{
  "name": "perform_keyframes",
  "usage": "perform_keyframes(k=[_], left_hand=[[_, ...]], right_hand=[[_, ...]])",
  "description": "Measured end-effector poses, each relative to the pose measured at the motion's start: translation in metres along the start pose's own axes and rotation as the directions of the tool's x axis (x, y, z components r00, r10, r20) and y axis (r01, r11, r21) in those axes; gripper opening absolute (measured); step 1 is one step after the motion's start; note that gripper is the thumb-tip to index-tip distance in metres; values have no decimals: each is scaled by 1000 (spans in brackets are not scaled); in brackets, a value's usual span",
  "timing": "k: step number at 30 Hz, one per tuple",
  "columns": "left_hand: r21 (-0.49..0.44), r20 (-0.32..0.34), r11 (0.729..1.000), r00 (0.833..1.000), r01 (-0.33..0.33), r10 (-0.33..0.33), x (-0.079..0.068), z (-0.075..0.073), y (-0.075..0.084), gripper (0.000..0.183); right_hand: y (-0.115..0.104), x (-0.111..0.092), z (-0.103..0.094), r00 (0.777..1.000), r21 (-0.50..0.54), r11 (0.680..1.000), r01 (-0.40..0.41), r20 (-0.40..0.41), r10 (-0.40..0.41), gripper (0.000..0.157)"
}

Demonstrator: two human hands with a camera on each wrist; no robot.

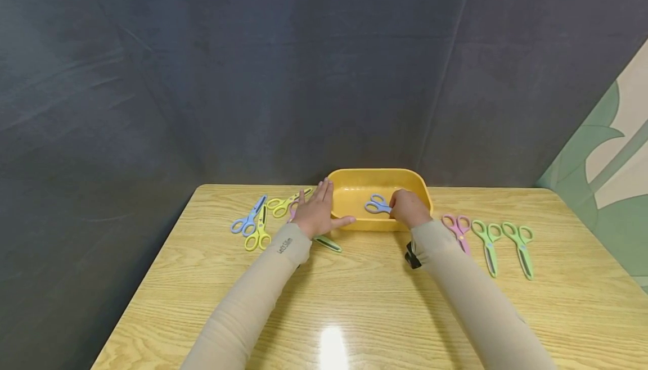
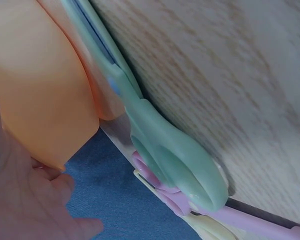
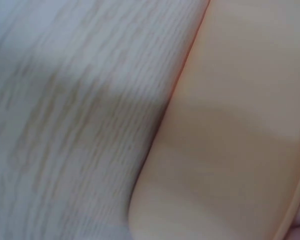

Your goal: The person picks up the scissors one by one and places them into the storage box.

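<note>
A yellow plastic bin stands at the table's back edge. Against its left side rests my left hand, fingers extended and thumb spread along the front rim. My right hand reaches into the bin and grips the blade end of blue scissors; the loops point left and the blades are hidden by the hand. Beneath my left hand lie green scissors, partly covered in the head view, with pink scissors beside them. The right wrist view shows mostly the bin's outer wall.
Left of the bin lie blue scissors, yellow scissors and another yellow pair. To the right are pink scissors and two green pairs, the nearer green scissors and the outer green scissors. A dark curtain hangs behind the wooden table.
</note>
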State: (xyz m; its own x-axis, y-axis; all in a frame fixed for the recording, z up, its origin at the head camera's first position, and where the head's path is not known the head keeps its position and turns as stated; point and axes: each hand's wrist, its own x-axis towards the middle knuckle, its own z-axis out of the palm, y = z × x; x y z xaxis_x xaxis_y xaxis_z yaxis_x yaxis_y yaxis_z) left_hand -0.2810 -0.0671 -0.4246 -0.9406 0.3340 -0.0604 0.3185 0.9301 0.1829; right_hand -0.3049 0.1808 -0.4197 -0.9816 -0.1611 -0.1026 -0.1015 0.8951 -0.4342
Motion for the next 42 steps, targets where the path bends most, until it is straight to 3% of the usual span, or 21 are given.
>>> perform_keyframes(k=[17,25,42], left_hand=[[-4,-6,1000,1000,-1,1,5,2,-1,116],[0,7,1000,1000,8,-8,0,-5,3,115],[-9,11,1000,1000,8,-8,-2,0,1,114]], right_hand=[[3,1,1,999,14,1000,5,-45,-4,12],[3,-1,0,996,42,999,-1,-90,5,16],[3,-4,8,992,76,997,11,-126,-1,17]])
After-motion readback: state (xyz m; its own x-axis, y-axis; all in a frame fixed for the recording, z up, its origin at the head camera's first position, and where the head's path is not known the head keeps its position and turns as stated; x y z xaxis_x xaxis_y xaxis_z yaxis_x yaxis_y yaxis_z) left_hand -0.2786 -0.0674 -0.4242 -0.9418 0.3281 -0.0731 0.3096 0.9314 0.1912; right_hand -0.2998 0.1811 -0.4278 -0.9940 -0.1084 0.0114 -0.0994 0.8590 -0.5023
